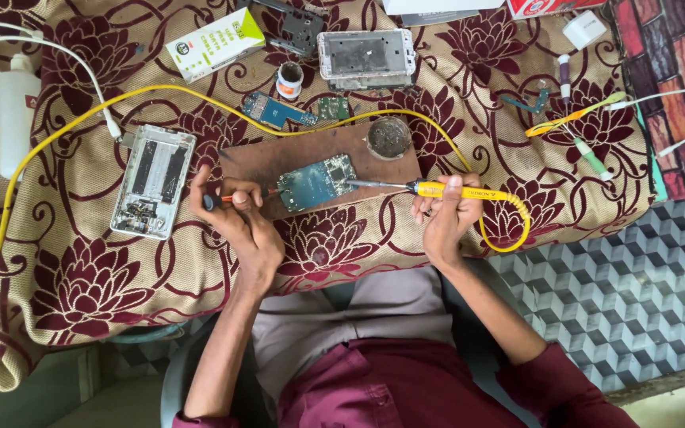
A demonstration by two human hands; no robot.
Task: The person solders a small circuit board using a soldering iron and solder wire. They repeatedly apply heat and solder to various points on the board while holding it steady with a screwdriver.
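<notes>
My right hand (443,215) grips a yellow-handled soldering iron (438,189) whose metal tip rests on the right edge of a blue circuit board (315,181). The board lies on a brown wooden block (263,158) in the middle of the flower-patterned cloth. My left hand (235,218) holds a thin orange-handled tool (241,196) that points at the board's left side. The iron's yellow cable (509,238) loops right of my right hand and runs back across the table.
An opened white phone frame (153,180) lies left of the block, another phone frame (366,56) at the back. A round metal tin (389,136) sits on the block's corner. Nearby are a small board (277,110), a small jar (289,78), a white box (214,42) and a white bottle (17,111).
</notes>
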